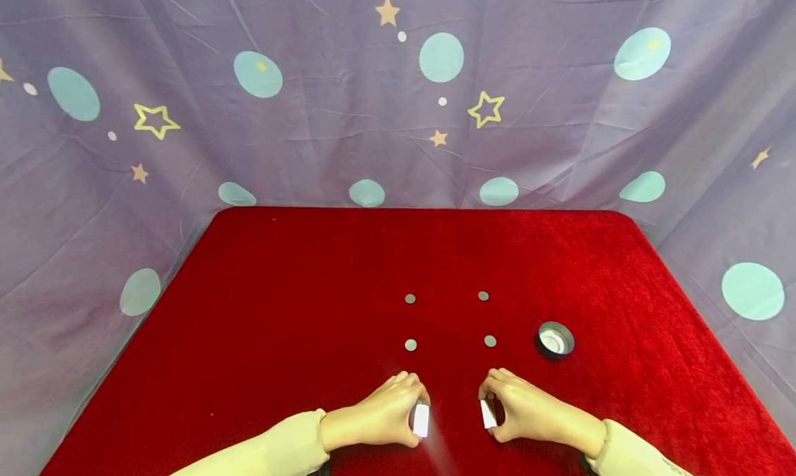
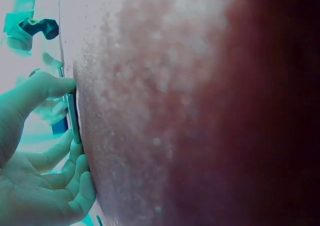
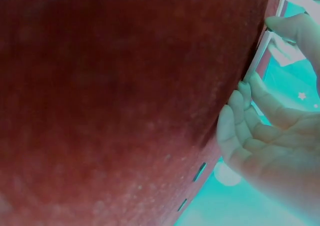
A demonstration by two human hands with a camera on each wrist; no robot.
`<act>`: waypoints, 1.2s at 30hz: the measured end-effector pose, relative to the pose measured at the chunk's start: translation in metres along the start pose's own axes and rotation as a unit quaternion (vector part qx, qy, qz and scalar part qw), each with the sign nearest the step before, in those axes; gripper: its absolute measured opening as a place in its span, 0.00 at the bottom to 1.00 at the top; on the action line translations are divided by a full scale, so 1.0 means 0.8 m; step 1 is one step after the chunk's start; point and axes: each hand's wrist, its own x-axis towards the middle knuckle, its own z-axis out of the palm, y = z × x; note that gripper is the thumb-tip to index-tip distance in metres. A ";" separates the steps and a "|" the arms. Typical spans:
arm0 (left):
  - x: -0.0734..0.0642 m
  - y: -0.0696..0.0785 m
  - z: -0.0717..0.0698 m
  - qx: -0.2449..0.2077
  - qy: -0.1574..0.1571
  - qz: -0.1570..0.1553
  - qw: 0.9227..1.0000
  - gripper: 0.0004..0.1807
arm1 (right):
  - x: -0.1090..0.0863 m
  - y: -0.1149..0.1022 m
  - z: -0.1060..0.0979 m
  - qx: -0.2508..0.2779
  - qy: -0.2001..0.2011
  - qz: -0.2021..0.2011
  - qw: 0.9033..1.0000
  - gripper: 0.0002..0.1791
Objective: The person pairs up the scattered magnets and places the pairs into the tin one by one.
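My left hand (image 1: 387, 411) is low in the head view, pinching a small flat rectangular piece (image 1: 421, 421), bright white there, between thumb and fingertips. In the left wrist view this piece (image 2: 73, 117) looks thin and stands on edge, close to the cloth. A similar white rectangular piece (image 1: 488, 414) is pinched by my right hand (image 1: 535, 410), a short gap to the right. Edge-on in the right wrist view, that piece (image 3: 258, 56) spans from thumb to fingertips. Just beyond the hands lie small round grey discs, two nearer (image 1: 411, 345) and two farther (image 1: 483, 296).
A round, shallow dark-rimmed container (image 1: 555, 340) with a shiny inside rests right of the discs. Red cloth (image 1: 298, 275) covers the table, whose far edge meets a purple curtain (image 1: 348, 137) printed with stars and dots. The curtain also runs along both sides.
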 end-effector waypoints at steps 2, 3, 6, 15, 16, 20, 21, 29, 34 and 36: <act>0.001 0.001 0.001 -0.002 -0.001 -0.003 1.000 0.21 | 0.002 -0.001 -0.001 0.006 -0.011 0.010 1.000 0.19; 0.002 0.001 0.001 -0.004 -0.002 -0.004 1.000 0.21 | 0.003 -0.002 -0.001 0.009 -0.015 0.013 1.000 0.19; 0.004 0.003 0.003 -0.007 -0.001 -0.004 1.000 0.21 | 0.005 -0.005 -0.002 0.016 -0.027 0.022 0.999 0.19; 0.012 0.008 0.007 -0.002 -0.002 -0.006 1.000 0.21 | 0.013 -0.011 -0.001 0.012 -0.037 0.029 0.999 0.18; 0.012 0.008 0.008 -0.003 -0.001 -0.007 1.000 0.21 | 0.014 -0.012 -0.001 0.013 -0.037 0.031 0.999 0.18; 0.014 0.011 0.009 0.003 0.005 -0.009 1.000 0.21 | 0.017 -0.015 0.001 0.003 -0.032 0.030 0.999 0.19; 0.014 0.011 0.009 0.004 0.006 -0.009 1.000 0.21 | 0.018 -0.015 0.001 0.001 -0.032 0.030 0.999 0.19; 0.018 0.015 0.008 -0.004 0.003 -0.017 1.000 0.21 | 0.024 -0.022 0.004 -0.003 -0.043 0.049 0.998 0.19; 0.019 0.018 0.008 0.002 0.003 -0.026 1.000 0.21 | 0.028 -0.027 0.007 -0.008 -0.041 0.055 0.998 0.19; 0.020 0.019 0.009 0.004 0.005 -0.031 1.000 0.20 | 0.029 -0.028 0.008 -0.012 -0.039 0.054 0.998 0.19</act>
